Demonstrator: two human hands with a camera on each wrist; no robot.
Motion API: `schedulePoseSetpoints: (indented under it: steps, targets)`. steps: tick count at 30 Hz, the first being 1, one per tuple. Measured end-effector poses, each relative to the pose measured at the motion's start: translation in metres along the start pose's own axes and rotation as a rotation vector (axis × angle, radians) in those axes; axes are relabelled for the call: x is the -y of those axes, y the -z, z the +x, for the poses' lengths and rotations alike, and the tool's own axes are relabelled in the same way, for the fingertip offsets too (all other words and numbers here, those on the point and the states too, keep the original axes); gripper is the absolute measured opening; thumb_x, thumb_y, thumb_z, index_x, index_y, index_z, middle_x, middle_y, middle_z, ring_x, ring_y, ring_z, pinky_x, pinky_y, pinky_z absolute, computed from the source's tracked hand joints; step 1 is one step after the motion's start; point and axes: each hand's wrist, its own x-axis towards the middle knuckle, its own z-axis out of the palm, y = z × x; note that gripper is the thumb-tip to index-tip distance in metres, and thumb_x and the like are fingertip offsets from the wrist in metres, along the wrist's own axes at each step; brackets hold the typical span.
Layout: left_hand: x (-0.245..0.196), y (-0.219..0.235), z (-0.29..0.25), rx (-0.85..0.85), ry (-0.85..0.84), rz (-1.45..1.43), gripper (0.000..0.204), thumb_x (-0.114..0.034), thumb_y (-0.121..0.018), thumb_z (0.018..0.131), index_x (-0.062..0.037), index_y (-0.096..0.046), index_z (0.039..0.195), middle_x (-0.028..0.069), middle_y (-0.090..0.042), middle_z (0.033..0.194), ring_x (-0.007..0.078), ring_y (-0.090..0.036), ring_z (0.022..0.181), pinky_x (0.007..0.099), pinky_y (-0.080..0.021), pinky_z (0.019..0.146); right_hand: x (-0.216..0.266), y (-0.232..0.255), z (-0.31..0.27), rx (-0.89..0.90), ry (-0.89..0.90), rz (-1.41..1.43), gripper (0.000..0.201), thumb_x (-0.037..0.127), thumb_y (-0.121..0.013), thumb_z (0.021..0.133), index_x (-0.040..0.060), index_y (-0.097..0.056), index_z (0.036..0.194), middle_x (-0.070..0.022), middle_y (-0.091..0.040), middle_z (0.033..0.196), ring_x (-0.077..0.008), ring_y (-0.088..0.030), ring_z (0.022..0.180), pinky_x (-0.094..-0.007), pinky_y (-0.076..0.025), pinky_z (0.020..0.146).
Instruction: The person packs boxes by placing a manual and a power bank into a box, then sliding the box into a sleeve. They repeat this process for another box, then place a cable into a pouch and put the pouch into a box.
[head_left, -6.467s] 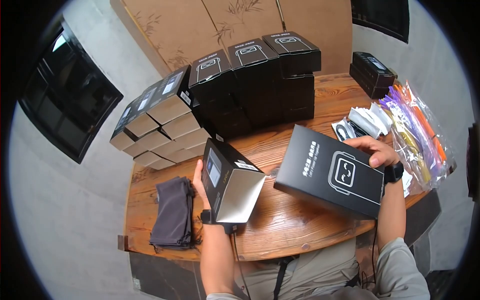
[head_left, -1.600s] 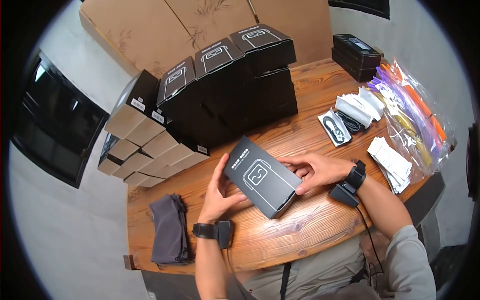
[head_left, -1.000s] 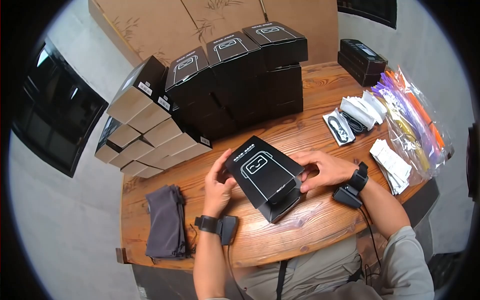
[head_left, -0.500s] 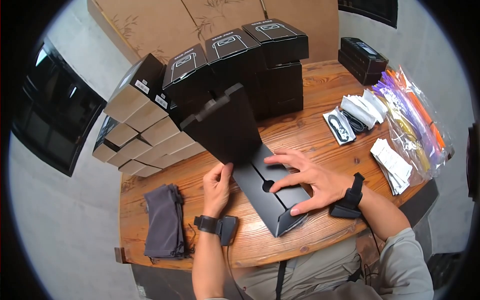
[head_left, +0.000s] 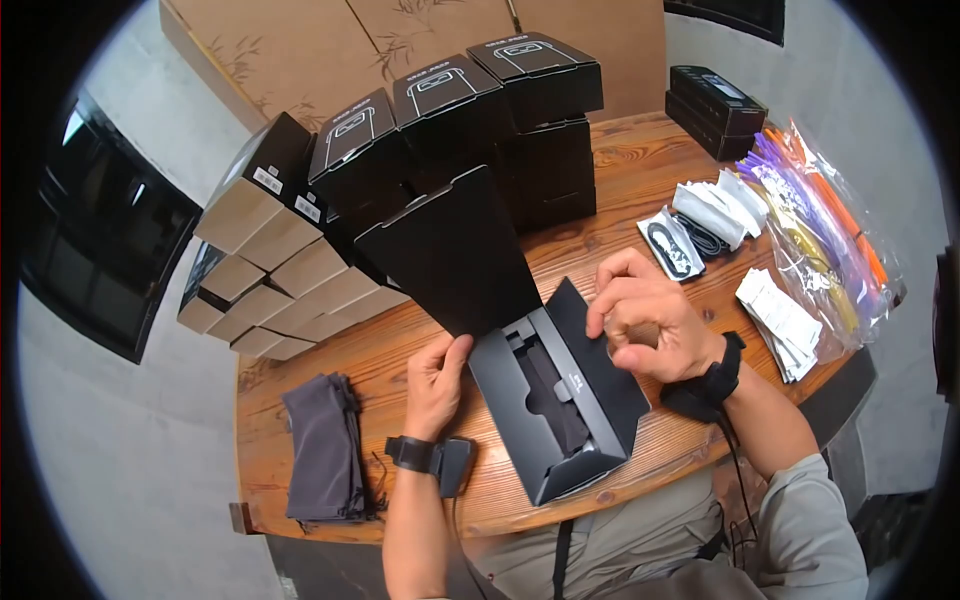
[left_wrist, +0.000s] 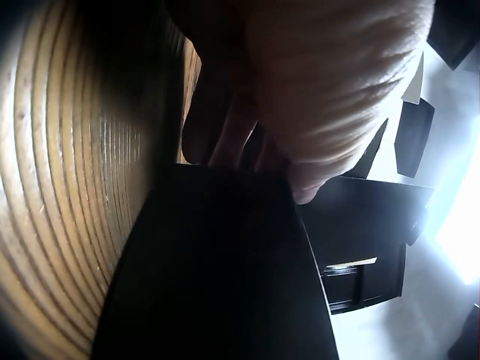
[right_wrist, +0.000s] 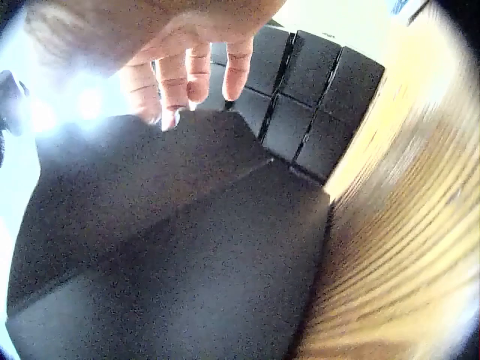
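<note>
A black cardboard box [head_left: 515, 465] lies opened on the table in the head view, its lid [head_left: 455, 250] standing up at the far end. Inside it a dark grey cloth-like item [head_left: 548, 385] lies along a grey insert. My left hand [head_left: 435, 385] grips the box's left side near the lid hinge, thumb at the edge; its fingers are partly hidden. At the opposite side my right hand [head_left: 655, 320] holds the raised inner flap [head_left: 605, 370] by its top edge with curled fingers. The right wrist view shows its fingertips [right_wrist: 171, 116] right at that edge.
Stacked black boxes [head_left: 450, 120] stand behind the opened box, with more boxes [head_left: 300, 270] to the left. Dark cloth pouches [head_left: 325, 450] lie at left. At right are bagged cables [head_left: 670, 250], paper slips [head_left: 778, 325], a bag of coloured strips [head_left: 820, 220] and two boxes [head_left: 715, 110].
The box came upright between both hands, and its lid swung up and back. My right hand then drew the right inner flap up and outward, exposing the inside. My left hand stayed at the left side.
</note>
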Motion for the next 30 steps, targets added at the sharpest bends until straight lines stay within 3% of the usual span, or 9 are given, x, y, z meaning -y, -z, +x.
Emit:
schedulePoseSetpoints:
  steps: [3, 6, 7, 9, 13, 15, 18, 24, 30]
  targets:
    - [0.000, 0.000, 0.000, -0.012, 0.006, -0.002, 0.024, -0.018, -0.059, 0.098, 0.0051, -0.066, 0.095, -0.0041, -0.059, 0.075, 0.0043, -0.048, 0.072, 0.0218, -0.040, 0.064, -0.005, 0.004, 0.000, 0.101, -0.070, -0.006, 0.028, 0.017, -0.079, 0.073, 0.0067, -0.054, 0.063, -0.0023, -0.065, 0.085, -0.0248, -0.051, 0.099, -0.0359, -0.044, 0.084]
    - [-0.005, -0.002, 0.000, -0.031, -0.002, 0.037, 0.032, -0.019, -0.058, 0.099, -0.0015, -0.054, 0.072, -0.0088, -0.045, 0.069, 0.0025, -0.037, 0.065, 0.0220, -0.030, 0.056, -0.002, 0.002, -0.002, 0.195, -0.218, 0.044, 0.019, 0.013, -0.079, 0.071, 0.0061, -0.062, 0.070, -0.0040, -0.065, 0.090, -0.0238, -0.053, 0.100, -0.0356, -0.046, 0.082]
    - [-0.003, 0.000, 0.000, -0.024, 0.011, 0.020, 0.028, -0.019, -0.059, 0.098, 0.0005, -0.058, 0.078, -0.0074, -0.049, 0.071, 0.0029, -0.040, 0.067, 0.0217, -0.033, 0.058, 0.000, 0.001, -0.002, 0.231, -0.275, 0.062, 0.016, 0.013, -0.079, 0.071, 0.0059, -0.065, 0.073, -0.0046, -0.065, 0.092, -0.0239, -0.053, 0.100, -0.0359, -0.046, 0.082]
    - [0.000, 0.003, 0.000, -0.013, 0.036, -0.013, 0.026, -0.019, -0.060, 0.098, 0.0046, -0.066, 0.091, -0.0046, -0.058, 0.075, 0.0039, -0.047, 0.071, 0.0210, -0.039, 0.062, 0.005, -0.003, 0.001, 0.223, -0.222, 0.018, 0.017, 0.015, -0.079, 0.071, 0.0060, -0.068, 0.081, -0.0050, -0.064, 0.098, -0.0251, -0.053, 0.102, -0.0366, -0.046, 0.085]
    - [-0.001, 0.001, 0.000, -0.032, 0.022, 0.000, 0.026, -0.020, -0.060, 0.098, 0.0025, -0.063, 0.085, -0.0056, -0.056, 0.074, 0.0036, -0.046, 0.069, 0.0212, -0.037, 0.061, 0.020, -0.013, 0.009, 0.237, 0.000, -0.070, 0.028, 0.020, -0.078, 0.072, 0.0075, -0.071, 0.096, -0.0044, -0.064, 0.105, -0.0286, -0.050, 0.110, -0.0394, -0.045, 0.093]
    - [-0.003, -0.005, 0.000, -0.058, -0.006, -0.015, 0.033, -0.021, -0.059, 0.099, -0.0016, -0.056, 0.073, -0.0087, -0.048, 0.070, 0.0022, -0.039, 0.065, 0.0213, -0.033, 0.057, 0.029, -0.020, 0.009, 0.286, 0.031, -0.040, 0.017, 0.021, -0.076, 0.073, 0.0072, -0.070, 0.081, -0.0034, -0.066, 0.104, -0.0308, -0.048, 0.117, -0.0455, -0.041, 0.100]
    - [-0.002, -0.004, 0.000, -0.050, -0.014, -0.004, 0.032, -0.021, -0.059, 0.099, -0.0003, -0.059, 0.075, -0.0081, -0.051, 0.071, 0.0023, -0.042, 0.066, 0.0209, -0.035, 0.058, 0.035, -0.030, 0.004, 0.379, 0.056, -0.024, 0.020, 0.020, -0.073, 0.074, 0.0065, -0.063, 0.064, -0.0046, -0.066, 0.104, -0.0300, -0.049, 0.119, -0.0507, -0.036, 0.106]
    - [-0.003, -0.005, 0.000, -0.040, -0.016, 0.032, 0.031, -0.021, -0.059, 0.099, 0.0007, -0.059, 0.076, -0.0075, -0.051, 0.071, 0.0026, -0.042, 0.066, 0.0211, -0.035, 0.058, 0.037, -0.029, 0.004, 0.497, -0.021, -0.070, 0.017, 0.019, -0.066, 0.076, 0.0068, -0.066, 0.065, -0.0058, -0.067, 0.104, -0.0279, -0.051, 0.117, -0.0523, -0.030, 0.111]
    - [-0.003, -0.004, 0.000, -0.031, -0.019, 0.046, 0.032, -0.021, -0.059, 0.099, 0.0004, -0.058, 0.075, -0.0075, -0.050, 0.070, 0.0026, -0.041, 0.066, 0.0210, -0.034, 0.058, 0.036, -0.035, -0.001, 0.427, 0.035, -0.165, 0.017, 0.019, -0.063, 0.079, 0.0063, -0.074, 0.079, -0.0051, -0.068, 0.101, -0.0252, -0.052, 0.112, -0.0521, -0.027, 0.114]
